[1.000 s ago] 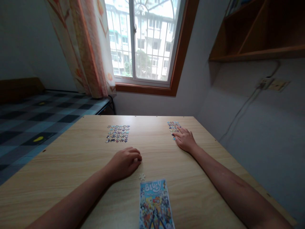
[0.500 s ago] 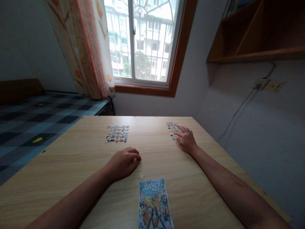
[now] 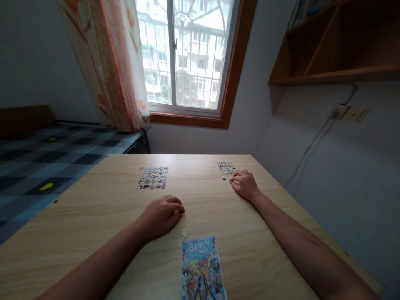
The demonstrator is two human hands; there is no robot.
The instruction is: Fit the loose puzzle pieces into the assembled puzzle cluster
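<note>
My left hand (image 3: 162, 214) rests on the wooden table (image 3: 93, 216) with its fingers curled under and nothing visible in it. A single pale puzzle piece (image 3: 185, 233) lies just beside its fingertips. Below that piece lies a colourful picture card (image 3: 202, 268). My right hand (image 3: 246, 185) reaches to the far right of the table. Its fingers are pinched together on a small puzzle piece (image 3: 230, 180), at the near edge of a small patch of laid-out pieces (image 3: 226, 167). A larger patch of laid-out pieces (image 3: 152, 178) lies at the far left.
The table stands against a white wall on the right, with a cable and a socket (image 3: 337, 111) and a wooden shelf (image 3: 328, 62) above. A bed with a checked cover (image 3: 46, 158) stands to the left. A window (image 3: 187, 58) and a curtain (image 3: 109, 62) are beyond the table.
My right hand's fingers, stretched over the small patch before, have curled and drawn back a little toward me. My left hand has stayed put. The view has tilted slightly.
</note>
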